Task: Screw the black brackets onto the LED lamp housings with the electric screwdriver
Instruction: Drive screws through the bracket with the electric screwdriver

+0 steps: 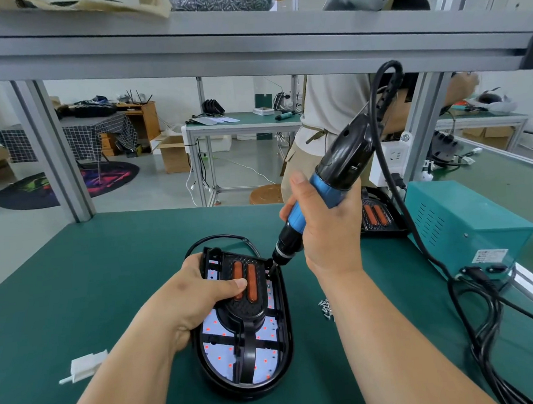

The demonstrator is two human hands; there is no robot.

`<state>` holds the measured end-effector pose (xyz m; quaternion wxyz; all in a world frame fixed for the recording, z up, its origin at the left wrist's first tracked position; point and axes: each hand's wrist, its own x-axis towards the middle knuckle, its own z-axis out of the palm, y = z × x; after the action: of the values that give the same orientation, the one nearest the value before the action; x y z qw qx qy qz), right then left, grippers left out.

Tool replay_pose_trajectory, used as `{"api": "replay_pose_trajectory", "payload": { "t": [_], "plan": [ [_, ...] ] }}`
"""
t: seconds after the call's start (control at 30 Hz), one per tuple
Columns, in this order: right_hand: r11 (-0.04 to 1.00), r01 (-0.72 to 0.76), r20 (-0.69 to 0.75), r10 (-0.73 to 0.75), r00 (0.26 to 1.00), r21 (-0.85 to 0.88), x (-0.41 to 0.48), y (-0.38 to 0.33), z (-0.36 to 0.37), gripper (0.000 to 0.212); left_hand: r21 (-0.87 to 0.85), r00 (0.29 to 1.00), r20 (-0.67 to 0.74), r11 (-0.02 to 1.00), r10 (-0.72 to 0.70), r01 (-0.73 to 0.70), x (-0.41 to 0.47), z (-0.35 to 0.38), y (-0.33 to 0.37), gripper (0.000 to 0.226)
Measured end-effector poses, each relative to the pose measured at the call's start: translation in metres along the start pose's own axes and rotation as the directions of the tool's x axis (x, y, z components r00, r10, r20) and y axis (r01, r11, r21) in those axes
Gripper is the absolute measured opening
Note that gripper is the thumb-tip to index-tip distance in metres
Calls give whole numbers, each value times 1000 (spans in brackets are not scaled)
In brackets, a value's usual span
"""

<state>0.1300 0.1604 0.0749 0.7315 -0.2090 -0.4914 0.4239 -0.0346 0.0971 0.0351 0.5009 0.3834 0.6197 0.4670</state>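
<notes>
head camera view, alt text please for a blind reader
The right hand holds an electric screwdriver, its bit at the right corner of a black bracket; the left hand grips the lamp housing beneath it on a green bench.

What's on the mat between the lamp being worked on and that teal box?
In the head view, a small heap of loose screws lies on the mat beside the lamp; black cables lie nearer the box.
</notes>
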Motion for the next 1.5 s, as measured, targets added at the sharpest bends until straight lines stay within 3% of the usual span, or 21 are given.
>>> {"api": "replay_pose_trajectory", "payload": {
  "t": [0.27, 0.33, 0.4, 0.5, 0.63, 0.73, 0.77, 0.83, 0.9, 1.0, 1.13, 1.3, 1.5],
  "plan": [
    [1000, 12, 20, -12, 1000, -10, 0, 2, -1, 43, 3, 1000, -13, 1000, -5, 5, -1, 0, 0, 48],
    [1000, 7, 2, -7, 1000, 3, 0, 1, -2, 53, 2, 1000, -9, 1000, -6, 6, -2, 0, 1, 48],
    [1000, -4, -50, 5, 999, 24, 1, 0, -4, 58, -5, 1000, -11, 1000, -6, 6, -3, 1, 1, 48],
    [997, -34, -165, 46, 985, 72, 6, -3, -8, 39, -26, 1000, -23, 1000, -4, 3, -2, 1, 1, 45],
    [973, -135, -313, 189, 931, 186, 19, -19, -21, 31, -41, 999, -35, 999, -13, 11, 1, 2, 2, 45],
    [957, -201, -365, 267, 892, 209, 23, -32, -41, 27, 99, 995, -93, 995, 28, -18, 0, -1, 7, 71],
    [948, -239, -373, 303, 877, 208, 24, -36, -48, 24, 267, 988, -136, 963, 77, -38, 0, -4, 11, 80],
    [918, -336, -390, 394, 832, 209, 22, -45, -62, 23, 667, 951, -229, 745, 209, -3, -4, -7, 21, 82],
    [877, -425, -407, 481, 777, 224, 15, -50, -76, 23, 814, 879, -245, 579, 408, -42, -14, 1, 32, 65],
    [826, -506, -446, 562, 697, 249, -3, -51, -97, 23, 776, 817, -16, 522, 577, -353, -33, 37, 35, 12],
    [808, -496, -492, 588, 642, 318, -15, -53, -118, 24, 815, 814, 307, 306, 492, -492, -46, 94, 3, 7],
    [895, -278, -620, 443, 647, 350, -9, -57, -131, 26, 917, 853, 272, 148, 445, -370, -40, 127, -18, 15],
    [928, -140, -689, 352, 633, 345, -7, -58, -135, 24, 931, 857, 237, 145, 457, -335, -35, 149, -27, 13]
  ]
}}
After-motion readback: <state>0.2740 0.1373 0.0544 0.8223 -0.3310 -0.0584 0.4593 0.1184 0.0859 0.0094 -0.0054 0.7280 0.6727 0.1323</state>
